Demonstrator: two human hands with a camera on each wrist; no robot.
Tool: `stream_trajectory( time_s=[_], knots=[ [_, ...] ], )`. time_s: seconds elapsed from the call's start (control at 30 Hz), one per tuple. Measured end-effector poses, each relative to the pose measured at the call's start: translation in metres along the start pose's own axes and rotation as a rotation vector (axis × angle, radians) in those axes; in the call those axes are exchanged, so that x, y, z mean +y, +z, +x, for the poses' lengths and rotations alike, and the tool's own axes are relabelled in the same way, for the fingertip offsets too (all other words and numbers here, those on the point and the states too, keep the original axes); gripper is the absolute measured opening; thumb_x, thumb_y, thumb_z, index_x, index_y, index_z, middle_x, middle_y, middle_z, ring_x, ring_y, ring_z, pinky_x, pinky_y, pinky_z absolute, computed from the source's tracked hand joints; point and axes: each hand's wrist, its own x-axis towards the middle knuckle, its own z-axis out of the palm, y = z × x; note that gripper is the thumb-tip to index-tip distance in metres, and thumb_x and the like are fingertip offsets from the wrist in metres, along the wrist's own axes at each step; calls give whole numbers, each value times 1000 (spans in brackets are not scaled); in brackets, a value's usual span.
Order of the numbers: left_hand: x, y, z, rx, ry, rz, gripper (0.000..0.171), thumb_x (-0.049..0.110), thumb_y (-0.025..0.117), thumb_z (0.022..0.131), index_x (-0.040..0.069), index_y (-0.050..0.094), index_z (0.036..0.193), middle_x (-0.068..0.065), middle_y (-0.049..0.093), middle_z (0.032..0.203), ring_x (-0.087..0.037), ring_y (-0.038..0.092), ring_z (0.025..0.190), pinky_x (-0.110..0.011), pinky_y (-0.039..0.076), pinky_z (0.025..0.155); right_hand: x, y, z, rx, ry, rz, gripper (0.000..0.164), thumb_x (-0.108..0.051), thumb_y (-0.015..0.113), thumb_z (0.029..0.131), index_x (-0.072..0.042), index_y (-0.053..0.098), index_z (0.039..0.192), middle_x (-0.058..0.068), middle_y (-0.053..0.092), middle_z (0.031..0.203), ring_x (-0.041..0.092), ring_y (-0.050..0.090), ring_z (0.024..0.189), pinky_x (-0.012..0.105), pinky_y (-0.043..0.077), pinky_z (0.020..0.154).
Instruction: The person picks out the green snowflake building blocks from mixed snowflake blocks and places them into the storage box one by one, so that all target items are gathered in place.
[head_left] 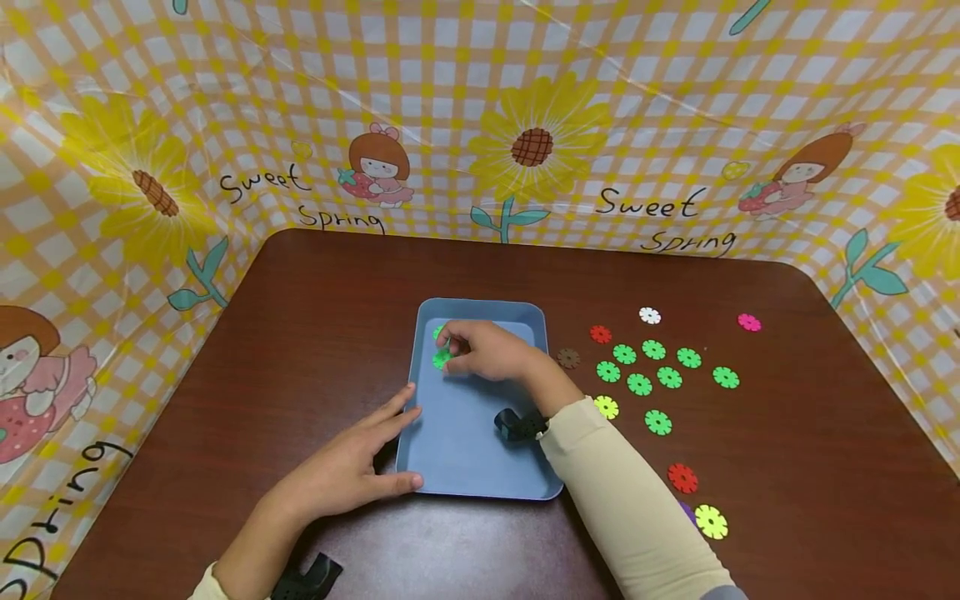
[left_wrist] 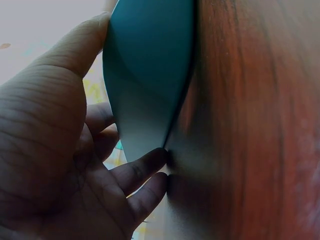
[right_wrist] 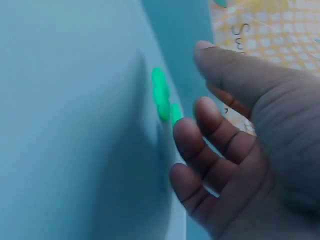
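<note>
Fingers of the right hand (head_left: 493, 350) are hanging loosely bent, grasping nothing, over the blue tray (head_left: 465, 433), beside two green discs (head_left: 441, 360) lying toward its eleven o'clock. The left hand (head_left: 342, 467) is resting, fingers spread and released, against the tray between seven and nine o'clock. Brushing fingers could be dragging discs into overlap; an uneven left-hand push could be skewing the tray. Raised walls (head_left: 421, 333) are crowding the reach at ten; tray floor (head_left: 465, 467) is offering room toward six. Loose discs (head_left: 670, 377) are lying on the counter (head_left: 337, 292) around three.
</note>
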Motion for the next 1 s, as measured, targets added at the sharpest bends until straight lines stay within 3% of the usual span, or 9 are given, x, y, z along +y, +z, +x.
stream_trajectory(
  time_s=[0.23, 0.63, 1.0],
  knots=[
    [-2, 1, 0, 4, 6, -12, 87, 54, 72, 87, 11, 38, 154, 6, 12, 166, -17, 20, 148, -50, 29, 113, -11, -13, -15, 25, 2, 8, 30, -15, 72, 92, -4, 62, 118, 3, 58, 95, 19, 53, 85, 32, 46, 72],
    [-2, 1, -1, 5, -5, 5, 89, 59, 69, 86, 13, 37, 155, 8, 10, 165, -17, 20, 148, -50, 30, 112, -35, -41, -76, 201, -85, -16, 25, -14, 76, 90, -12, 64, 112, 2, 59, 94, 15, 55, 87, 33, 48, 71],
    [-1, 1, -2, -2, -5, 5, 92, 65, 66, 85, 13, 36, 155, 10, 9, 165, -17, 18, 148, -51, 30, 112, -13, -58, -140, 302, -62, -23, 25, -10, 75, 90, -13, 62, 111, 2, 58, 99, 18, 55, 89, 30, 49, 74]
  ],
)
